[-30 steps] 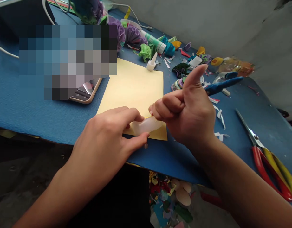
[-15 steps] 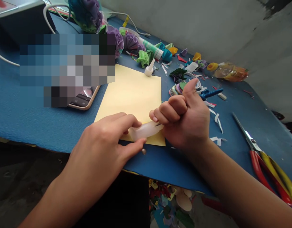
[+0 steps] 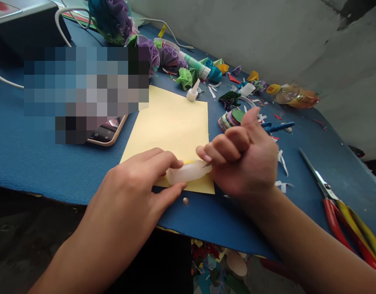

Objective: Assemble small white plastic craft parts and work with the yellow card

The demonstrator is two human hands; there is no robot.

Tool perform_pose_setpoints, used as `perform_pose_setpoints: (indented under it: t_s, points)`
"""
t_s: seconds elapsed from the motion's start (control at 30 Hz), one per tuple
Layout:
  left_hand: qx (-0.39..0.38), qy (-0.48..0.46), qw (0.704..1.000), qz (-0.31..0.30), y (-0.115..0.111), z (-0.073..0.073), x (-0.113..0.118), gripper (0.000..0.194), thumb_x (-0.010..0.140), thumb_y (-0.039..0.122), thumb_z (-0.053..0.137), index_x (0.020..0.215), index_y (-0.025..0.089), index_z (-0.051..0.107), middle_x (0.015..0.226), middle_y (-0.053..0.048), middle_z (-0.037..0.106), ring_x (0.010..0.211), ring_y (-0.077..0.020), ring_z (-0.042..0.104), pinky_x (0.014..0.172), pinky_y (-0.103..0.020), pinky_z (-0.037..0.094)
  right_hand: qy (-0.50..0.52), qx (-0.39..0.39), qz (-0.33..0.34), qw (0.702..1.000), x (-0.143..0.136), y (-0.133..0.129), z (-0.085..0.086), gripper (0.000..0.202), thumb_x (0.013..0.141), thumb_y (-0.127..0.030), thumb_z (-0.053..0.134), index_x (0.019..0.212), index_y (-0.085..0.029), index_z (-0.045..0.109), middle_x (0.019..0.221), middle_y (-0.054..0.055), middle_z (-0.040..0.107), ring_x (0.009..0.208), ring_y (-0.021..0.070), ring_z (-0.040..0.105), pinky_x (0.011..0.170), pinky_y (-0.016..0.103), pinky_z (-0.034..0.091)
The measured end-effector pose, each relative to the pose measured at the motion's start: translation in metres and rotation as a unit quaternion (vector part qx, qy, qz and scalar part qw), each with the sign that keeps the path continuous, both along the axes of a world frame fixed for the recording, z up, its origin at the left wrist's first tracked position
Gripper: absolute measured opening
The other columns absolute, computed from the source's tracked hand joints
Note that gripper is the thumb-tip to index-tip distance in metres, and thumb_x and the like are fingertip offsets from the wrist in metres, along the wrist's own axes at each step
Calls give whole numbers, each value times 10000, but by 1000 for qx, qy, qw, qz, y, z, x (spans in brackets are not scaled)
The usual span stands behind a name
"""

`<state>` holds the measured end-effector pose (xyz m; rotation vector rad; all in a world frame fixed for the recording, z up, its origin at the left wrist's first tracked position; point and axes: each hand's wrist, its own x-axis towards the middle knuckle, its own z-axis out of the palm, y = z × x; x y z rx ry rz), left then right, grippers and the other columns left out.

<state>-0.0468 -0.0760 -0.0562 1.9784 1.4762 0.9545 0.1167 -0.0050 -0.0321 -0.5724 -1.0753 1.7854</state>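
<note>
Blue table (image 3: 59,171) is meeting grey wall (image 3: 267,41) | translucent bottle (image 3: 190,171) is stretching left to right over yellow paper's (image 3: 172,126) near edge, neck pointing right, contents unclear | left hand (image 3: 135,175) is pinching it | right hand (image 3: 245,157) is curling tightly round blue tool (image 3: 281,127), thumb raised

Translucent bottle (image 3: 190,171) in left grip (image 3: 135,179)
</note>
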Motion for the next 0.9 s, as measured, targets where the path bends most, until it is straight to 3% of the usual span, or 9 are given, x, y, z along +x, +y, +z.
perform_pose_setpoints:
  t_s: [0.13, 0.23, 0.37, 0.47, 0.63, 0.9]
  points:
    - [3, -4, 1000, 5, 0, 0, 0, 211, 777, 188, 668, 928, 298, 570, 913, 87, 630, 801, -121, 588, 678, -245, 443, 24, 18, -60, 998, 6, -3, 18, 645, 946, -544, 127, 441, -156, 28, 370, -50, 25, 353, 83, 78, 447, 268, 242]
    - [9, 2, 1000, 4, 0, 0, 0, 210, 778, 205, 671, 938, 299, 575, 914, 87, 630, 803, -122, 588, 680, -251, 440, -29, 69, -44, 996, 6, -7, 24, 655, 932, -579, 117, 441, -156, 18, 380, -47, 7, 354, 84, 77, 455, 282, 234]
    - [7, 9, 1000, 15, -1, 0, 0, 190, 788, 246, 664, 951, 302, 585, 909, 78, 620, 797, -126, 595, 660, -260, 435, -77, 125, 0, 989, -2, -12, 17, 665, 909, -620, 111, 438, -157, 30, 382, -52, 21, 338, 77, 102, 460, 295, 234]
    - [8, 12, 1000, 17, -1, 0, 0, 191, 788, 269, 667, 959, 301, 588, 903, 77, 620, 803, -127, 603, 671, -255, 440, -88, 119, -3, 989, -7, -14, 10, 665, 903, -632, 101, 438, -159, 47, 378, -56, 40, 338, 69, 119, 466, 287, 270]
    - [17, 17, 999, 23, -1, 0, 2, 198, 777, 267, 681, 953, 298, 598, 885, 83, 624, 776, -114, 601, 652, -237, 444, -84, 97, -14, 992, -9, -13, 8, 701, 884, -656, 239, 423, -158, 60, 367, -61, 49, 328, 55, 132, 428, 253, 299]
    - [39, 17, 999, 21, -1, -1, 1, 187, 778, 236, 681, 936, 287, 595, 874, 91, 625, 780, -102, 605, 649, -226, 442, -58, 111, 8, 992, -8, -11, 8, 662, 951, -541, 193, 426, -159, 63, 376, -62, 38, 324, 51, 124, 421, 227, 313]
